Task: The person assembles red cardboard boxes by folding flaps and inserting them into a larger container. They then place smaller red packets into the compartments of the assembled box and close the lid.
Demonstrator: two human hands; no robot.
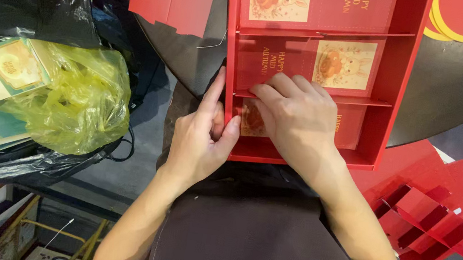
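Over red box point(399, 75), right hand point(299, 121) flat, hiding small packet point(252, 121) (half seen), left hand point(200, 140) pinching box wall.

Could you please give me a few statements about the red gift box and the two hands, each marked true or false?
1. The right hand lies inside the red box, over its nearest compartment. True.
2. The left hand holds scissors. False: it grips the box's near left wall with nothing else in it.
3. A yellow plastic bag lies left of the hands. True.
4. The box's middle compartment is empty. False: a small red packet with a rabbit picture lies in it.
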